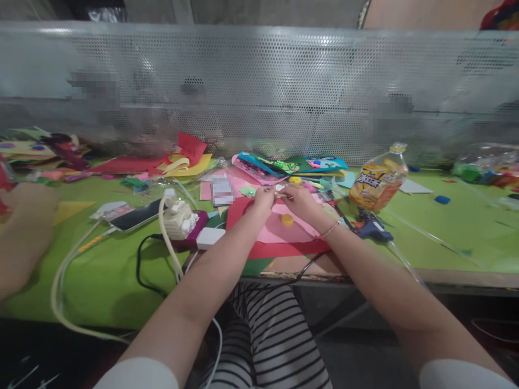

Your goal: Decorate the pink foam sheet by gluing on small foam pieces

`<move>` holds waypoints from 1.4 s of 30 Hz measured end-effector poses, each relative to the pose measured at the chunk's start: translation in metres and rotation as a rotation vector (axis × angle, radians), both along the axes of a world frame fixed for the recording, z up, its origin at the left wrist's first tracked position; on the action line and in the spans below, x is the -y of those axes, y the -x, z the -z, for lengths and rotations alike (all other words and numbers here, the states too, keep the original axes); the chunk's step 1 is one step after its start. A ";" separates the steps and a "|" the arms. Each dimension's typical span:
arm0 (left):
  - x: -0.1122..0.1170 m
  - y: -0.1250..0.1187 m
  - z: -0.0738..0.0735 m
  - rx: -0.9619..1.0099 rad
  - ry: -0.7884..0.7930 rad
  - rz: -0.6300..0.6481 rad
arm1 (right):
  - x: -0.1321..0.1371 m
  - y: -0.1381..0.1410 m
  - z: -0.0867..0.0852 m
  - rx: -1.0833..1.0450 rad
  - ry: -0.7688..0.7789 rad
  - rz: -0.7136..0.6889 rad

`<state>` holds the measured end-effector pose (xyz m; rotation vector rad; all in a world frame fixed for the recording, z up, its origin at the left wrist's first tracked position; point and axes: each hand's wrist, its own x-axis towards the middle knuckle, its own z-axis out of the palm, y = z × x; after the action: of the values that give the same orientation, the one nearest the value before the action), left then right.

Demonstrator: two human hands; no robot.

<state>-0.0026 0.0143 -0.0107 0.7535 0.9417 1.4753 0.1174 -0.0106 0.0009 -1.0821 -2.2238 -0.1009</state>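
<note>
In the head view, a clear plastic bottle (pixel 379 181) with an orange-and-yellow label stands beyond and to the right of the right hand (pixel 298 199), its yellowish cap on; the label hides much of the inside, so I cannot tell how full it is. Far to the right of both hands, clear plastic wrapping (pixel 492 162) lies around green and orange pieces, blurred.

The left hand (pixel 264 199) and the right hand come together, fingers curled in and fingertips pinched on a small whitish piece (pixel 278 194) between them, too small to identify. It is held above the far part of a pink sheet (pixel 267 233), which lies on a red sheet (pixel 292 249). Just nearer than the hands, a round yellow piece (pixel 287 220) rests on the pink sheet. A blue glue gun (pixel 375 231) lies to the right of the right hand, near the bottle. Left of the left hand are a power strip (pixel 194 229) and a phone (pixel 138 214); farther left is another person's arm (pixel 26 232).
</note>
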 end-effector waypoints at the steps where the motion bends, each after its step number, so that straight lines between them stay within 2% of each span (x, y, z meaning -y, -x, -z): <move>1: 0.000 0.000 -0.001 0.027 0.004 -0.001 | -0.001 0.000 0.001 -0.009 0.005 -0.015; 6: 0.001 -0.002 -0.007 0.169 0.030 0.019 | -0.002 0.002 0.003 -0.034 0.040 -0.071; 9: 0.002 -0.002 -0.008 0.181 0.026 0.044 | -0.002 0.003 0.003 -0.058 0.026 -0.104; 17: -0.007 -0.001 0.004 0.135 -0.012 -0.013 | -0.008 0.004 0.010 -0.185 -0.045 -0.204; 23: -0.003 0.000 -0.001 0.173 -0.013 0.004 | -0.008 0.006 0.012 -0.197 -0.079 -0.198; 29: -0.002 0.000 -0.005 0.260 0.055 0.044 | -0.009 0.005 0.013 -0.189 -0.129 -0.207; 33: -0.004 0.000 -0.004 0.283 0.024 0.035 | -0.007 0.005 0.011 -0.172 -0.152 -0.201; 39: 0.000 -0.001 -0.002 0.198 -0.029 0.041 | -0.003 0.005 0.010 -0.141 -0.164 -0.188; 42: 0.003 -0.001 -0.002 0.119 0.020 0.033 | -0.004 0.005 0.012 -0.158 -0.199 -0.206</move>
<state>-0.0017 0.0113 -0.0090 0.6561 0.8487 1.4640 0.1122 -0.0064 -0.0110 -0.7246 -2.1177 -0.1390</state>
